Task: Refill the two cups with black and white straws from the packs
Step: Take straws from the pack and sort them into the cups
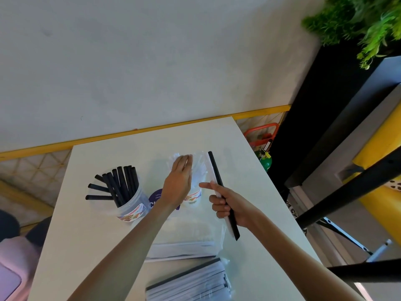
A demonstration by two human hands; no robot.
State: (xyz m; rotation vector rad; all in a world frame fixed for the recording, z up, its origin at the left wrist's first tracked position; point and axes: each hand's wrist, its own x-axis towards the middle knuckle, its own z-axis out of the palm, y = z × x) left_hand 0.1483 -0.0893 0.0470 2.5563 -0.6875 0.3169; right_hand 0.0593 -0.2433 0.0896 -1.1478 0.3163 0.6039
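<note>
On table (249, 192), near edge, packs (191, 283) lying, plenty remaining. Black-straw cup (130, 205) standing left, looking well filled. White-straw cup (194, 198) at centre, filling seemingly ongoing: left hand (179, 181), fingers straight, touching its straws; right hand (230, 205) gripping black straw (214, 168), awaiting placing.

Head view, down onto table (76, 246)

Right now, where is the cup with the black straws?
In the head view, the cup of black straws stands on the left of the white table, left of the left hand.
</note>
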